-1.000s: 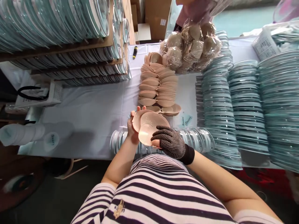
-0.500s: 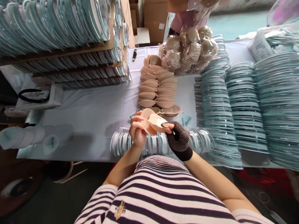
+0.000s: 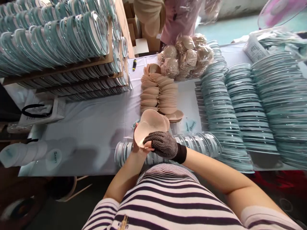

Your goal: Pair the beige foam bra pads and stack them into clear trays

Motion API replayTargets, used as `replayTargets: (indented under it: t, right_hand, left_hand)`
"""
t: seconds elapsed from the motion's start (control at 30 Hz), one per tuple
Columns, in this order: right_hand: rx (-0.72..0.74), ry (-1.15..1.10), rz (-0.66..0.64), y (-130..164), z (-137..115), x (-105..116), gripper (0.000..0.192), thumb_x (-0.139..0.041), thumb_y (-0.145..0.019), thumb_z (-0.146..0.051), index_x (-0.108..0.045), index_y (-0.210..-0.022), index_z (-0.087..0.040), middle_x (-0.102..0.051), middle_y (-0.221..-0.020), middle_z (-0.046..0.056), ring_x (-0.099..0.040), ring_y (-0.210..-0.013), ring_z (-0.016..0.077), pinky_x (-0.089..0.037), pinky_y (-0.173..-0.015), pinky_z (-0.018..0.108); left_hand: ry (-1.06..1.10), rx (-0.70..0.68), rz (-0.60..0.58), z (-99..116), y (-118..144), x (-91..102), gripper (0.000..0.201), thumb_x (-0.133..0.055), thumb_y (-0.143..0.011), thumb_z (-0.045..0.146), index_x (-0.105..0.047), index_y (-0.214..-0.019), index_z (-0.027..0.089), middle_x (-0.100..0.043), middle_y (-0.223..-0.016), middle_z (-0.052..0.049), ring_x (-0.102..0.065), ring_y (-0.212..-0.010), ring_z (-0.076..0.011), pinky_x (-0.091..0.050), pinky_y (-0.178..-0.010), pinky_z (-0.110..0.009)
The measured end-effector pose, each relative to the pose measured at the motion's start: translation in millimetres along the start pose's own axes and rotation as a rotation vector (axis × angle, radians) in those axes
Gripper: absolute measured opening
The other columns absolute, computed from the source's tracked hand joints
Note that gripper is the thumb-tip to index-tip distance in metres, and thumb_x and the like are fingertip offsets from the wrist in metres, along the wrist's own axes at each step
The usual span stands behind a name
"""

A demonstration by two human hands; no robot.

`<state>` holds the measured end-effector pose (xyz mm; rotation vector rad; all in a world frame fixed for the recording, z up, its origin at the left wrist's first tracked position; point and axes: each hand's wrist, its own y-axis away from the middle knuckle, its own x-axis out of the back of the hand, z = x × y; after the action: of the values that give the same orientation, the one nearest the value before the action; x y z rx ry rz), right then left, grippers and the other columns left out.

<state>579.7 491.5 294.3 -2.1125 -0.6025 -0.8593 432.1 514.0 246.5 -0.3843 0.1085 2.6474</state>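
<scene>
Holding a pair of beige cups up in front of the chest, that's the head view in a nutshell. The left hand is wrapped around the lower left edge from behind, mostly hidden by the cups, while the right hand, in a black dotted glove, clamps the lower right rim, thumb on the inside. Both are closed on the cups, which hang in the air and touch nothing else.

My take on doing this bit well: keep the grip on the rims, not on the soft middle, so the shape doesn't crease, and keep the two cups lined up edge to edge.

Containers: right under the hands lies a row of clear round cases on edge, looks empty to me, can't say for sure. Just past the hands sits a stack of loose cups, and beyond that a plastic bag stuffed with more. Right of the hands are tall piles of cases; up left, a rack packed with them. A person in pink stands at the far end.
</scene>
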Motion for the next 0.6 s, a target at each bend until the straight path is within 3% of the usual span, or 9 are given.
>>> replayTargets:
  t: [0.1, 0.2, 0.27, 0.33, 0.4, 0.5, 0.6]
  right_hand:
    - [-0.002, 0.022, -0.064, 3.4, 10.2, 19.8, 0.015, -0.058, -0.097, -0.030, -0.071, -0.101, -0.024, -0.076, -0.111, 0.008, -0.066, -0.115, 0.0210, -0.046, -0.111, 0.048]
    - [-0.140, 0.033, -0.035, 11.2, 18.0, 46.4, 0.018, -0.063, -0.093, -0.040, -0.073, -0.092, -0.025, -0.063, -0.139, 0.011, -0.048, -0.140, 0.0315, -0.033, -0.117, 0.061]
    - [-0.325, -0.061, 0.051, 19.1, 24.5, 56.4, 0.023, -0.062, -0.093, -0.044, -0.073, -0.100, -0.024, -0.056, -0.147, 0.013, -0.046, -0.141, 0.0333, -0.039, -0.114, 0.058]
    - [-0.558, -0.275, 0.140, 29.2, 32.2, 54.2, 0.036, -0.059, -0.094, -0.047, -0.066, -0.120, -0.024, -0.063, -0.136, 0.015, -0.062, -0.124, 0.0290, -0.054, -0.100, 0.050]
    - [-0.780, -0.512, 0.175, 40.1, 40.4, 41.7, 0.051, -0.062, -0.090, -0.052, -0.057, -0.132, -0.022, -0.073, -0.110, 0.011, -0.072, -0.091, 0.0229, -0.062, -0.074, 0.039]
    - [-0.967, -0.635, 0.213, 53.9, 53.4, 23.5, 0.049, -0.068, -0.081, -0.052, -0.062, -0.113, -0.017, -0.070, -0.078, 0.002, -0.062, -0.058, 0.0157, -0.056, -0.052, 0.030]
    - [-0.984, -0.493, 0.413, 59.7, 65.3, 31.7, 0.033, -0.067, -0.079, -0.049, -0.061, -0.086, -0.017, -0.063, -0.069, -0.001, -0.059, -0.058, 0.0141, -0.055, -0.054, 0.029]
  left_hand:
    - [0.292, 0.223, -0.002, -1.9, 1.1, 10.8, 0.094, -0.014, -0.079, 0.093, -0.067, -0.111, 0.022, -0.073, -0.092, -0.013, -0.068, -0.095, -0.0334, -0.057, -0.074, -0.050]
    - [0.432, 0.258, 0.110, -2.6, 1.7, 11.4, 0.092, -0.028, -0.077, 0.094, -0.063, -0.120, 0.021, -0.072, -0.107, -0.015, -0.066, -0.106, -0.0348, -0.057, -0.082, -0.050]
    - [0.478, 0.242, 0.162, -2.5, 0.2, 8.9, 0.086, -0.041, -0.076, 0.089, -0.060, -0.126, 0.021, -0.070, -0.119, -0.015, -0.063, -0.116, -0.0361, -0.056, -0.089, -0.050]
    - [0.476, 0.210, 0.171, -1.4, -1.9, 4.3, 0.081, -0.051, -0.074, 0.081, -0.057, -0.130, 0.023, -0.067, -0.127, -0.014, -0.060, -0.122, -0.0368, -0.055, -0.093, -0.051]
    - [0.422, 0.162, 0.169, 0.8, -3.2, -2.8, 0.078, -0.059, -0.073, 0.071, -0.055, -0.133, 0.022, -0.067, -0.130, -0.013, -0.058, -0.126, -0.0365, -0.054, -0.097, -0.050]
    - [0.320, 0.089, 0.154, 1.7, -3.5, -15.2, 0.076, -0.067, -0.068, 0.050, -0.051, -0.138, 0.026, -0.066, -0.132, -0.010, -0.057, -0.128, -0.0338, -0.054, -0.099, -0.047]
    - [0.312, 0.094, 0.252, -8.0, -6.6, -21.2, 0.075, -0.068, -0.064, 0.029, -0.052, -0.137, 0.027, -0.066, -0.132, -0.009, -0.061, -0.123, -0.0312, -0.057, -0.092, -0.044]
